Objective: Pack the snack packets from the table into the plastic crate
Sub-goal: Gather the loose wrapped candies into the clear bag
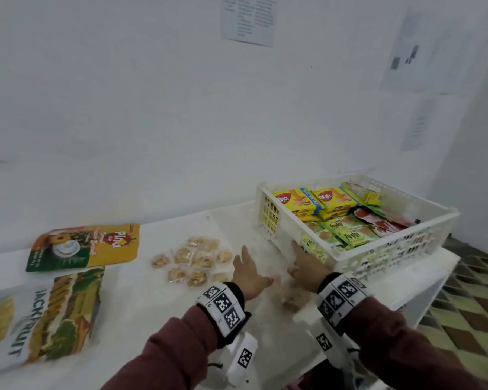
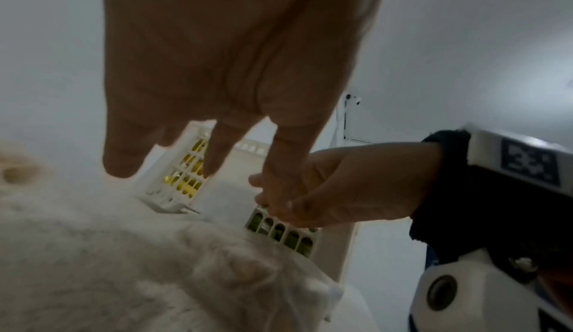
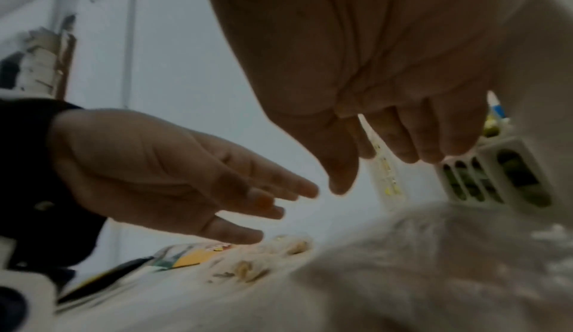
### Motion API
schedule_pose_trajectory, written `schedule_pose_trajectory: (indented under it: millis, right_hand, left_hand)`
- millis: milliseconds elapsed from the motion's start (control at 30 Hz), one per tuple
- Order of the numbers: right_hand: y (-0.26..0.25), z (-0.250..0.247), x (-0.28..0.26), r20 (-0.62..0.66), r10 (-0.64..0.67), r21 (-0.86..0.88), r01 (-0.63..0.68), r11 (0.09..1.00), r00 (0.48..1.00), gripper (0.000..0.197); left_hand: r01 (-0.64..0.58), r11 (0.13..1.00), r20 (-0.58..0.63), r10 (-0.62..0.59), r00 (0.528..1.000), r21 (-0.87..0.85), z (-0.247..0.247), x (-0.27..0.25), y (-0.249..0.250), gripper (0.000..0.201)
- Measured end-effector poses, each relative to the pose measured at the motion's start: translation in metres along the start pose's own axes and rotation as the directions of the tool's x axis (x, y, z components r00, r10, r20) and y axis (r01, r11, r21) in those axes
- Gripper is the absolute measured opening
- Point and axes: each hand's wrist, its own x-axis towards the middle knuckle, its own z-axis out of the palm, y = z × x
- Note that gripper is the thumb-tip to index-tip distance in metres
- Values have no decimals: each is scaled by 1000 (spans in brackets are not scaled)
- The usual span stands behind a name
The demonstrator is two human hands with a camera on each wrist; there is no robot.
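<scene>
Both hands hover low over the white table point(image 1: 130, 313), fingers straight and loosely spread, holding nothing. Nearest, the left hand point(image 1: 248, 273) reaches forward with its palm turned inward, just at 3 o'clock of a clear bag of small biscuits point(image 1: 193, 261). At its own 3 o'clock, the right hand point(image 1: 304, 267) stretches toward the near left corner of the white plastic crate point(image 1: 389, 249); whether its fingertips touch the crate wall cannot be told, as the pictures are blurred there. At 9 o'clock on the table lies a large jackfruit packet point(image 1: 43, 319), flat, and just beyond it a yellow and orange pouch point(image 1: 85, 246), also flat. Farther off, at 1 o'clock, the crate sits at the table's right end and already holds yellow wafer packets point(image 1: 313, 202) along its far left side, green packets point(image 1: 347, 230) nearer, and red packets point(image 1: 383, 222) to their right. Behind everything, sheets of paper point(image 1: 248, 19) hang on the white wall.
</scene>
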Motion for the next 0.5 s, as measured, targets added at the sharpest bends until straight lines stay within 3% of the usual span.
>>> schedule_pose_trajectory:
  millis: [67,167,300,400,500]
  right_hand:
    - [3,5,2,85,-44,-119,54,991,995,68]
    - [7,13,2,253,-51,-259,119,959,966,59]
    - [13,22,6,323,-47,-294,147,945,945,61]
    - [15,24,8,357,-52,-349,185,919,933,66]
    - [13,23,9,399,-61,-406,236,883,915,74]
  left_hand:
    - [-72,962,83,52,995,263,3,-4,8,86]
    - [-212,856,285,80,955,471,2,-15,19,67]
    - [-256,780,376,29,926,571,12,-18,26,57]
    - [-210,732,373,-64,926,648,20,-13,25,68]
    - [-233,701,381,-61,923,674,24,-13,27,74]
